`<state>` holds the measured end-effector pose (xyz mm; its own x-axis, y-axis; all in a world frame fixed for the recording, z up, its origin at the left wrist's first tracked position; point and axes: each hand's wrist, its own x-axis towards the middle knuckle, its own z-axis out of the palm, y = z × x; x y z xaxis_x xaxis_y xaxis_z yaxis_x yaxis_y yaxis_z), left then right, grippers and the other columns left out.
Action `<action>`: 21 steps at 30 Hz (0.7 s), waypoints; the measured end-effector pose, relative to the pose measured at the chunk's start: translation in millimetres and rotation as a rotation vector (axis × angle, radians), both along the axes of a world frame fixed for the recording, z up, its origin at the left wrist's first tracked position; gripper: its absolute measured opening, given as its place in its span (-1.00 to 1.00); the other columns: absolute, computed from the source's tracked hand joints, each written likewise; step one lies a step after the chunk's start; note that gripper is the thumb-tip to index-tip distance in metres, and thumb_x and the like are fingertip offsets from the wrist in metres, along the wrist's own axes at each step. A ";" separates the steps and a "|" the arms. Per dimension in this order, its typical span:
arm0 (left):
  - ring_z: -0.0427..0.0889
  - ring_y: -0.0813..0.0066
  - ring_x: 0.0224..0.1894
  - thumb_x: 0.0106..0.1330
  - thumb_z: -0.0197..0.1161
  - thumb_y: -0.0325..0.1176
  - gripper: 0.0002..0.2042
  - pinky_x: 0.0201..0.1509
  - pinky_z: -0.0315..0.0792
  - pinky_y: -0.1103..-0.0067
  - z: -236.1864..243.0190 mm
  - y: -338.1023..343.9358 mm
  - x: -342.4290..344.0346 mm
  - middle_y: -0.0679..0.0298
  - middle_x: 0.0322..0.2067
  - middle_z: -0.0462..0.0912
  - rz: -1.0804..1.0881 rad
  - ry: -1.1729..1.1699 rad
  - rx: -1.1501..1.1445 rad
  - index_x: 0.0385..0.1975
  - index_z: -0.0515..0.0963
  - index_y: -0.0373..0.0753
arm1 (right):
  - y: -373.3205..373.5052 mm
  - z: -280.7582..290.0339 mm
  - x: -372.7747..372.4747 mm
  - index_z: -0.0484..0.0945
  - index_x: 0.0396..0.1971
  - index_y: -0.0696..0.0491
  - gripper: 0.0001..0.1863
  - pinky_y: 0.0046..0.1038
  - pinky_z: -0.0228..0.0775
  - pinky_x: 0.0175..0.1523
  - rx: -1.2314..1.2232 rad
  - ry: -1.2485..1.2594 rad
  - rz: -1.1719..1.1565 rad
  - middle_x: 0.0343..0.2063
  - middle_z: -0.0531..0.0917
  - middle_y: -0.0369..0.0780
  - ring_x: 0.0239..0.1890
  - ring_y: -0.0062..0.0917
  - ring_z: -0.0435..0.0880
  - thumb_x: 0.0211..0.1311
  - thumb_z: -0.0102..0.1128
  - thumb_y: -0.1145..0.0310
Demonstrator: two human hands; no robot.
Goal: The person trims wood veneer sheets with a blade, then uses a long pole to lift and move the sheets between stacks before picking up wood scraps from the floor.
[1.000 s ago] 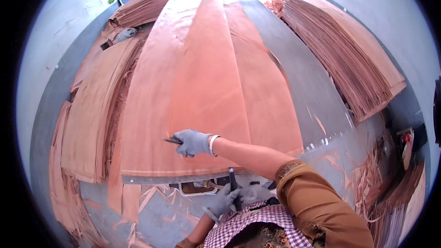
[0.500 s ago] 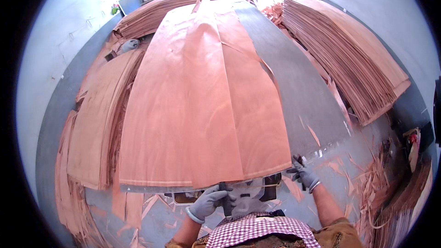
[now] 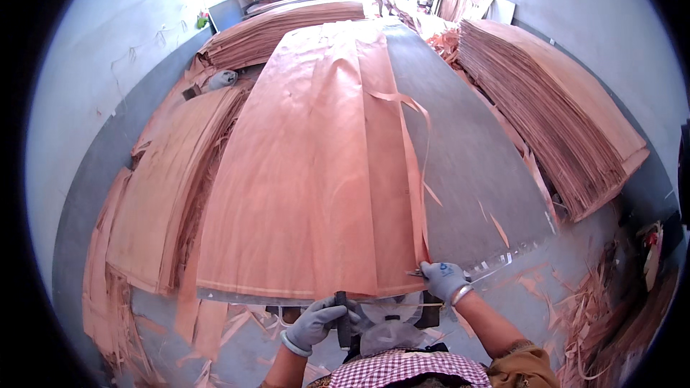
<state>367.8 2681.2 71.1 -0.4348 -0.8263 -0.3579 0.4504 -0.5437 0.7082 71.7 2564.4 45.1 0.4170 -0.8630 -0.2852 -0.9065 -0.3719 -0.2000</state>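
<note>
Reddish veneer sheets [image 3: 287, 194] lie lengthwise over a long grey table [image 3: 467, 165], one overlapping another. In a grey glove, my left hand [image 3: 313, 325] is closed round a dark, narrow, bar-shaped tool [image 3: 343, 322] at the front edge of the sheets. My right hand [image 3: 444, 280], also gloved, is closed on the near end of a thin veneer strip [image 3: 415, 194] at the right-hand sheet's front corner. Farther back the strip curls loose over the grey surface. A small dark pointed piece shows beside the right fingers; its kind is unclear.
A tall veneer stack [image 3: 539, 122] stands at the right, with a lower stack [image 3: 169, 187] at the left and another stack [image 3: 287, 25] behind it. Veneer scraps [image 3: 589, 316] litter the floor. A small loose sliver [image 3: 494, 226] lies on the table.
My right hand has moved left along the front edge. A strip has come away from the right-hand sheet's side, narrowing it. The left hand stays near the front edge with the dark tool.
</note>
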 end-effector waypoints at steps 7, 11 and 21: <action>0.60 0.35 -0.25 0.26 0.05 -0.33 -0.70 -0.13 0.47 0.49 13.2 0.6 26.0 0.11 -0.31 0.59 0.000 0.042 -0.098 -0.10 0.40 -0.39 | -4.3 23.1 45.4 0.53 -0.38 0.05 -0.71 -0.22 0.43 -0.26 0.127 -0.042 0.199 -0.45 0.62 -0.02 -0.40 -0.14 0.62 0.13 0.07 0.11; 0.52 0.60 -0.24 0.29 0.07 -0.30 -0.72 -0.12 0.40 0.65 15.9 -2.5 23.5 0.31 -0.29 0.54 -0.107 -0.090 -0.151 -0.11 0.42 -0.35 | 10.8 40.1 86.5 0.53 -0.35 0.08 -0.57 -0.55 0.37 -0.46 0.564 -0.926 -0.220 -0.48 0.63 -0.20 -0.53 -0.60 0.57 0.14 0.10 -0.05; 0.49 0.55 -0.07 0.37 -0.03 -0.32 -0.65 0.03 0.38 0.56 -32.9 15.2 7.9 0.27 -0.08 0.51 -0.244 0.010 -0.172 0.07 0.32 -0.37 | 29.8 50.9 140.9 0.40 -0.04 0.15 -0.59 -0.54 0.42 -0.06 1.017 -1.501 -0.489 -0.17 0.55 -0.26 -0.16 -0.60 0.55 0.17 0.12 0.23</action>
